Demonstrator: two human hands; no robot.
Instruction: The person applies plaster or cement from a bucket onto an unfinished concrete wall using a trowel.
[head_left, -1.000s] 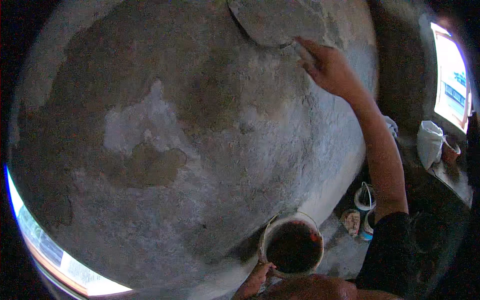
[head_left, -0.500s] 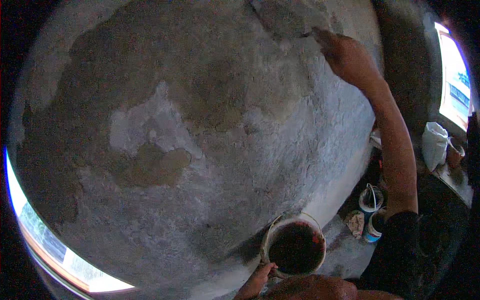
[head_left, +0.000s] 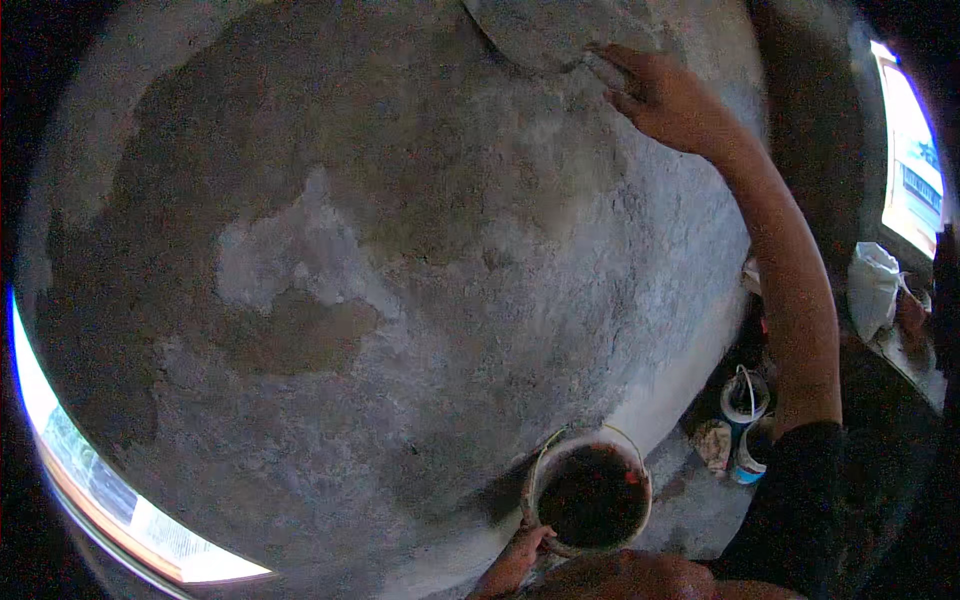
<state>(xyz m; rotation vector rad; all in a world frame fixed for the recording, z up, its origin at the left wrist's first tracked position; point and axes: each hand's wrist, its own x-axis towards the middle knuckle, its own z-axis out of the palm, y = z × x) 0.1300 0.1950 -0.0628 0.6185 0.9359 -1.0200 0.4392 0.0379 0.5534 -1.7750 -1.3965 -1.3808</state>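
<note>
My right hand [head_left: 655,100] is raised against the plastered wall [head_left: 440,330] at the upper right. Its fingers are closed around what looks like a trowel [head_left: 530,35], whose broad grey blade lies close to the wall. A dark lower edge sets the blade off, but its top runs out of view and the grip is mostly hidden. Down at the bottom, my left hand [head_left: 525,548] clasps the rim of a pale bucket [head_left: 647,490] with a wire handle. Dark material and reddish bits show inside it.
Behind my right arm stand small pails [head_left: 745,395] beside a crumpled pale lump [head_left: 713,445]. A white sack [head_left: 873,285] sits farther right, below a bright window [head_left: 912,160]. Another window [head_left: 110,480] curves along the lower left. Damp, darker plaster patches [head_left: 310,335] mark the wall.
My right hand and the trowel have slid a little to the left along the wall. The left hand and the bucket stay in place.
</note>
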